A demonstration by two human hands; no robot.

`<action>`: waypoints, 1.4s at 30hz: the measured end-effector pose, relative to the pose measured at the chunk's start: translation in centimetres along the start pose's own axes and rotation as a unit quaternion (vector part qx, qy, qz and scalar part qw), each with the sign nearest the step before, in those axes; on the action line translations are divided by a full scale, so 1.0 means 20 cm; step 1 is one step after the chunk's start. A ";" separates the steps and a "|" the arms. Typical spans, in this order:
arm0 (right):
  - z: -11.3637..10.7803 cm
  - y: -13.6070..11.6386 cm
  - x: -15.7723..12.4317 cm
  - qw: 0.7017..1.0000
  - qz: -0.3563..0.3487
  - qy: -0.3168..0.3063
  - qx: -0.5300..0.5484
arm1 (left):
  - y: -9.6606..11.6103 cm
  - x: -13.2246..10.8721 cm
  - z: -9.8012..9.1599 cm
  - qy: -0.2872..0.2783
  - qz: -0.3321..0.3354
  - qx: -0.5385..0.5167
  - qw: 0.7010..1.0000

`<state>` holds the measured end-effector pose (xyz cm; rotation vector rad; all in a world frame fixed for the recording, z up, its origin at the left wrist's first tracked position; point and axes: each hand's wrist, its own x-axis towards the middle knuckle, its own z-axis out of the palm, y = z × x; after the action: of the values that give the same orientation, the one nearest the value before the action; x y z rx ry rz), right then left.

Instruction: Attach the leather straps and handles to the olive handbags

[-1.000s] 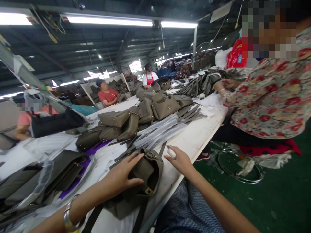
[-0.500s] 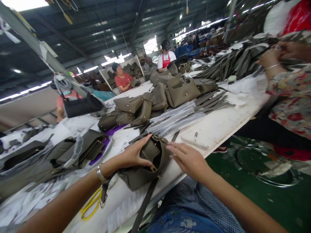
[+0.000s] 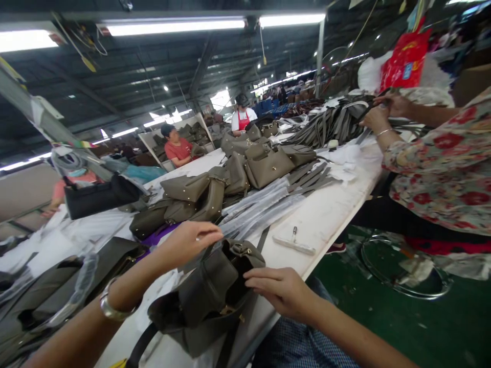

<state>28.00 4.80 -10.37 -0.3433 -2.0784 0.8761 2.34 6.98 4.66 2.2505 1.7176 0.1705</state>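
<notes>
An olive-grey leather handbag lies tilted at the near edge of the white table, its mouth facing away from me. My left hand is closed in a pinch on the bag's upper edge or strap, lifting that side. My right hand grips the bag's right rim near the opening, fingers curled onto the leather. A dark strap trails from the bag toward me. A silver bracelet sits on my left wrist.
Several more olive bags and clear plastic sleeves are heaped along the table's middle. A small white flat tool lies right of my bag. A person in a floral top handles straps at right; other workers sit far back.
My left hand has risen off the bag's top and now pinches its upper edge, tipping the bag up. My right hand moved in and took hold of the rim.
</notes>
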 end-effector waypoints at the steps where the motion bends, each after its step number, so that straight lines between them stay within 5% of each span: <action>1: 0.01 0.00 -0.02 0.998 0.017 0.049 0.033 | 0.01 0.09 -0.02 0.033 0.011 0.006 0.999; 5: 0.08 0.02 -0.10 0.955 0.131 0.236 0.122 | 0.05 0.53 0.12 -0.014 0.083 0.002 0.996; 10: 0.11 0.08 -0.18 0.930 0.239 0.240 0.144 | 0.10 1.00 0.47 -0.065 0.080 0.056 0.993; 14: 0.10 0.15 -0.23 0.935 0.255 0.214 0.125 | 0.12 1.15 0.64 -0.082 0.054 0.114 0.989; 17: 0.06 0.19 -0.23 0.925 0.276 0.228 0.131 | 0.12 1.16 0.68 -0.097 0.063 0.129 0.985; 20: 0.01 0.24 -0.22 0.901 0.305 0.263 0.161 | 0.12 1.12 0.62 -0.081 0.090 0.115 0.986; 24: -0.07 0.31 -0.15 0.851 0.320 0.323 0.262 | 0.14 1.00 0.43 -0.034 0.133 0.072 0.988; 32: -0.22 0.35 0.05 0.672 0.283 0.398 0.556 | 0.14 0.53 0.02 -0.019 0.207 0.003 0.978; 38: -0.27 0.34 0.05 0.670 0.246 0.425 0.557 | -0.04 0.17 -0.09 0.031 0.135 0.105 0.985; 42: -0.26 0.22 0.08 0.704 0.238 0.374 0.555 | -0.10 -0.07 -0.22 0.065 0.090 0.095 0.989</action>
<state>30.87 11.33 -10.34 -0.4468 -0.4659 1.7492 -1.16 6.78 8.23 2.5877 1.6554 0.2060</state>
